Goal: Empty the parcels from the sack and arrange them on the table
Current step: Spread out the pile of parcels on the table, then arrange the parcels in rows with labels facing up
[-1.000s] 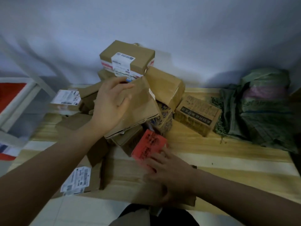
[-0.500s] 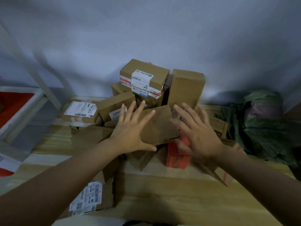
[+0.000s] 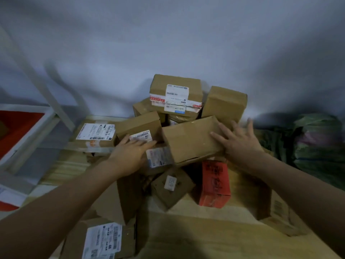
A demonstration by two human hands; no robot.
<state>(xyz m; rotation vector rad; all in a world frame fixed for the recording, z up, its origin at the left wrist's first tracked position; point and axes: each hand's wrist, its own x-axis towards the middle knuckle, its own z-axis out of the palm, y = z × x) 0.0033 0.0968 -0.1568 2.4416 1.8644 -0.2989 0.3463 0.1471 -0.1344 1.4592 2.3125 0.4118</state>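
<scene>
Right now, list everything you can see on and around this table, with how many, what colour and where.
Cardboard parcels: about a dozen, brown, several with white labels, piled mid-table against the wall.
Red parcel: one, red-orange, front of the pile, right of centre.
Sack: one, green, crumpled at the table's right end.
Table: one, light wood, under everything.
Frame: one, white with red inside, far left.
Wall: pale grey, behind the pile.
Left hand: fingers straight, resting on a labelled parcel.
Right hand: fingers spread, pressing the big brown parcel's right end.
</scene>
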